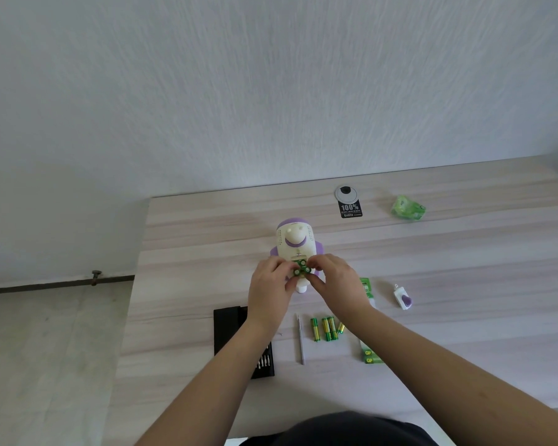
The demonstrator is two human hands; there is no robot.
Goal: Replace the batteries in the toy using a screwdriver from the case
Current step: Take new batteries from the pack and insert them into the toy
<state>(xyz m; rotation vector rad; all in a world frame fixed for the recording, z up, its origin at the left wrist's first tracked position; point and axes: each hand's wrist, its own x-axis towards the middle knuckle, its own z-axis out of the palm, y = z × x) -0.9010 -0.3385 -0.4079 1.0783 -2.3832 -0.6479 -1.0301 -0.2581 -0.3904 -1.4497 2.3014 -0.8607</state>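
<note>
A white and purple toy (295,239) lies on the table (207,226), its open battery bay facing me. Green batteries (301,268) sit bunched in that bay. My left hand (269,284) and my right hand (335,281) meet over the bay, with the fingertips of both pinching the batteries. A thin silver screwdriver (301,341) lies on the table below the toy. The black screwdriver case (236,329) lies open under my left forearm, bits showing at its near end. Several loose green batteries (326,328) lie right of the screwdriver.
A green battery pack (369,355) lies under my right forearm. A small white and purple cover piece (404,297) rests to the right. Crumpled green wrapping (408,207) and a grey cable grommet with a black tag (348,201) sit near the far edge.
</note>
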